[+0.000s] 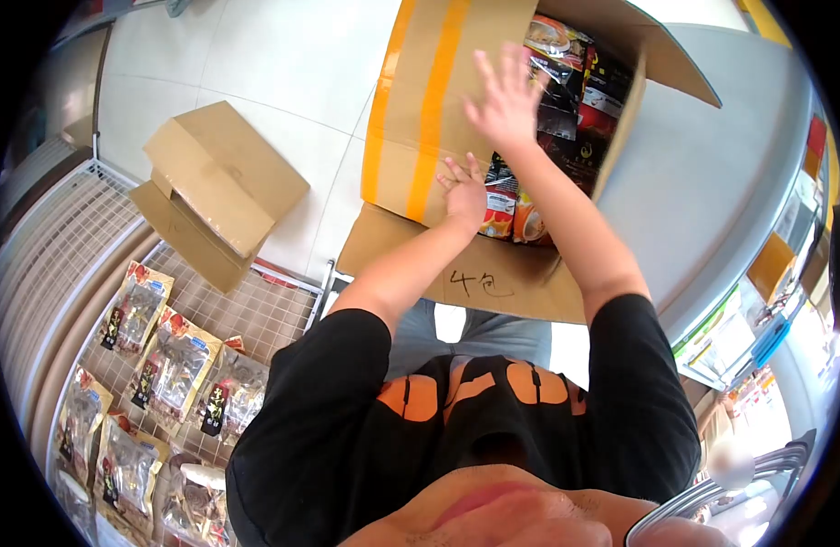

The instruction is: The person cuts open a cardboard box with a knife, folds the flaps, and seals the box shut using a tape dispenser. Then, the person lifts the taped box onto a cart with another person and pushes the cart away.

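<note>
A large cardboard carton (pixel 493 271) stands open in front of me, its taped side flap (pixel 443 100) spread to the left with two orange tape stripes. Inside lie several black, red and orange printed food packets (pixel 558 118). My right hand (pixel 506 102), fingers spread, is over the flap's inner edge, beside the packets; whether it touches is unclear. Lower down, my left hand (pixel 463 190) rests on or just above the flap with its fingers apart. Neither hand holds anything. Handwriting in black marks the near flap. My right forearm hides part of the packets.
A smaller cardboard box (pixel 228 173) with open flaps sits on the tiled floor (pixel 274 55) to the left. Nearer, a wire mesh rack (pixel 274 314) carries several clear bagged goods (pixel 172 360). A grey counter (pixel 711 155) with a curved edge stands on the right.
</note>
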{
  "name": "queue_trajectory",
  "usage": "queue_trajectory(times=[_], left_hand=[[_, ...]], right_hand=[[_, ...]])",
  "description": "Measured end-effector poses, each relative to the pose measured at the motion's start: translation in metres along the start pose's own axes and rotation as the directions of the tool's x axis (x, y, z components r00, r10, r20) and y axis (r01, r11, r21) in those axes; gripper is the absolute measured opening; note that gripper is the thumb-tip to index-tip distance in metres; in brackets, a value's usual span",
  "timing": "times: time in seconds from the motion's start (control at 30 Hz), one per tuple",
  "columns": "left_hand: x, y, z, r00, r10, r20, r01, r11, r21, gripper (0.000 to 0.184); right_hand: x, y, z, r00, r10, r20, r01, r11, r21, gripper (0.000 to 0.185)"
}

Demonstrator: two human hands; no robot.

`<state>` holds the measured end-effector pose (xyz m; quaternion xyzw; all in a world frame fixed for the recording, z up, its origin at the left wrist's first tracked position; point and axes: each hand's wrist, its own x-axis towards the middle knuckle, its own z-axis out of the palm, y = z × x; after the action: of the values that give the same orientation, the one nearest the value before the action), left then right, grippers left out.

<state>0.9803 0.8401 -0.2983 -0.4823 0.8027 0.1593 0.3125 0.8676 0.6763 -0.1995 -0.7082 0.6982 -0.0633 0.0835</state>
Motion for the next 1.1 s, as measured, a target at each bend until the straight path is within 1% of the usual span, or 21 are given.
queue_trajectory(times=[0.07,0.13,0.17,0.23,0.3,0.33,0.37,0.4,0.43,0.47,0.53,0.57,0.7,0.8,0.87,0.93,0.97,1.0,1.03,1.07,1.1], left_hand=[[0.002,0.007,0.002,0.995,-0.096,-0.009,0.094,0.989,-0.112,0.076],[0.013,0.002,0.011,0.999,-0.041,-0.026,0.037,0.989,-0.146,0.076],[0.015,-0.006,-0.001,0.999,-0.033,-0.020,0.030,0.989,-0.145,0.076],[0.013,-0.049,-0.043,0.970,0.198,0.140,-0.127,0.907,-0.402,0.069],[0.055,-0.119,-0.033,0.912,0.404,0.072,-0.210,0.610,-0.764,0.056],[0.079,-0.153,-0.021,0.944,0.271,-0.189,-0.317,0.584,-0.748,0.052],[0.100,-0.177,-0.009,0.891,0.117,-0.439,-0.423,0.571,-0.704,0.049],[0.107,-0.193,-0.035,0.873,0.092,-0.478,-0.392,0.714,-0.579,0.051],[0.108,-0.200,-0.058,0.859,0.080,-0.506,-0.339,0.830,-0.444,0.053],[0.112,-0.182,-0.050,0.866,0.093,-0.491,-0.344,0.823,-0.453,0.053],[0.129,-0.136,-0.039,0.846,0.129,-0.517,-0.279,0.934,-0.223,0.062],[0.140,-0.129,-0.033,0.843,0.105,-0.528,-0.257,0.941,-0.222,0.071],[0.156,-0.120,-0.013,0.855,0.079,-0.512,-0.199,0.962,-0.184,0.071],[0.151,-0.115,-0.004,0.862,0.063,-0.503,-0.199,0.955,-0.221,0.072],[0.152,-0.122,-0.014,0.869,0.091,-0.486,-0.205,0.961,-0.187,0.074],[0.152,-0.122,-0.019,0.875,0.104,-0.474,-0.224,0.953,-0.204,0.076],[0.152,-0.122,-0.014,0.873,0.092,-0.478,-0.213,0.955,-0.205,0.076],[0.150,-0.123,-0.010,0.878,0.086,-0.472,-0.203,0.958,-0.203,0.077],[0.148,-0.121,-0.009,0.876,0.104,-0.470,-0.223,0.953,-0.205,0.077],[0.147,-0.120,-0.010,0.884,0.098,-0.457,-0.202,0.962,-0.185,0.078],[0.150,-0.121,-0.012,0.889,0.089,-0.450,-0.178,0.971,-0.161,0.079]], right_hand=[[0.019,-0.007,0.049,0.996,-0.071,0.046,0.073,0.996,-0.045,0.081],[0.028,-0.004,0.088,0.963,0.022,0.270,0.081,0.927,-0.365,0.080],[0.027,-0.001,0.093,0.960,0.051,0.276,0.061,0.922,-0.383,0.080],[0.023,0.014,0.109,0.968,0.033,0.248,0.058,0.935,-0.349,0.080],[0.020,0.027,0.124,0.988,-0.014,0.152,0.050,0.971,-0.235,0.075],[0.020,0.031,0.128,0.990,-0.009,0.139,0.042,0.970,-0.238,0.075],[0.018,0.035,0.131,0.989,-0.026,0.144,0.056,0.977,-0.207,0.072],[0.017,0.040,0.137,0.987,-0.041,0.156,0.068,0.982,-0.173,0.070],[0.013,0.048,0.146,0.995,-0.075,0.058,0.076,0.997,-0.021,0.067],[0.009,0.051,0.153,0.995,-0.061,0.078,0.062,0.998,-0.022,0.067],[0.012,0.058,0.156,0.995,-0.099,-0.012,0.100,0.992,0.082,0.065],[0.012,0.064,0.166,0.993,-0.111,-0.044,0.116,0.987,0.115,0.065],[0.017,0.076,0.195,0.984,-0.130,-0.122,0.152,0.968,0.199,0.066],[0.017,0.072,0.193,0.987,-0.113,-0.113,0.135,0.968,0.212,0.066],[0.015,0.068,0.166,0.986,-0.101,-0.131,0.120,0.981,0.149,0.056],[0.013,0.077,0.128,0.974,-0.193,0.115,0.140,0.921,0.362,0.038],[0.003,0.078,0.058,0.983,-0.170,-0.070,0.183,0.931,0.316,0.023],[-0.012,0.091,-0.005,0.986,-0.043,-0.164,0.058,0.995,0.084,0.023],[-0.027,0.094,-0.082,0.951,0.225,-0.210,-0.286,0.897,-0.336,0.026],[-0.061,0.134,-0.115,0.845,0.208,-0.494,-0.375,0.887,-0.269,0.027],[-0.095,0.175,-0.149,0.660,0.172,-0.731,-0.415,0.895,-0.164,0.031]])
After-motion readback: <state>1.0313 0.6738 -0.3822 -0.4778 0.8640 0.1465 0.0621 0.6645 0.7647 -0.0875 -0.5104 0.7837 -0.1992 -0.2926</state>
